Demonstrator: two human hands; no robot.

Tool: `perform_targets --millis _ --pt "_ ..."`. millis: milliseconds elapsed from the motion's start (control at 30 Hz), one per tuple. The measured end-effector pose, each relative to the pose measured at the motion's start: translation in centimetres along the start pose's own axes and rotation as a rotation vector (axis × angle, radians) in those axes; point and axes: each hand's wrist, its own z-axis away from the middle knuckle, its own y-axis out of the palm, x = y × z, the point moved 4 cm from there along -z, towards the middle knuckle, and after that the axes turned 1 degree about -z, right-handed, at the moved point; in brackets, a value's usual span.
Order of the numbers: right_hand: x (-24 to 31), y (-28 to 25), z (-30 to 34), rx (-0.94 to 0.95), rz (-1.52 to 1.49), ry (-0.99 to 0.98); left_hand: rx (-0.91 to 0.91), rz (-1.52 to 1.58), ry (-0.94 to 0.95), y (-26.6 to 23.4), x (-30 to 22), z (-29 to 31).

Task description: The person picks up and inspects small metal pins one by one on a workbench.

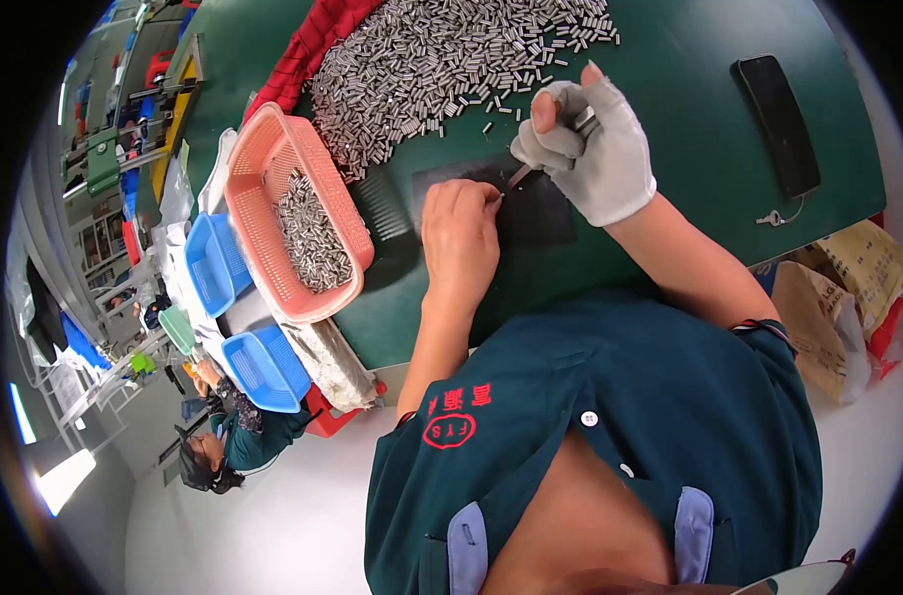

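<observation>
My left hand (459, 238) is bare and closed, its thumb and fingertips pressed together over a dark flat mat (546, 220). Something small and bright shows at those fingertips, too small to name. Just to the right, my right hand (600, 149) wears a white glove that leaves the thumb and a fingertip bare. Its fingers curl round a thin metal tool (519, 177), whose narrow end points down toward the left fingertips. The rest of the tool is mostly hidden in the glove. Beyond both hands lies a wide heap of short metal cylinders (442, 69).
Left of my hand, a pink basket (357, 260) holds more cylinders. Blue baskets (263, 372) stand farther left, near another person (238, 446). A red cloth (298, 64) borders the heap. A black phone (779, 124) and a key (772, 218) lie at the right on the green table (689, 89).
</observation>
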Motion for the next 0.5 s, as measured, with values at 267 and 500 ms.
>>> perform_targets --millis 267,500 --pt "-0.46 -0.2 -0.17 -0.01 0.041 0.027 -0.003 0.02 -0.041 0.23 -0.42 0.49" --pt "-0.62 -0.25 -0.21 0.026 0.028 0.043 -0.01 0.025 -0.044 0.18 -0.53 0.49"
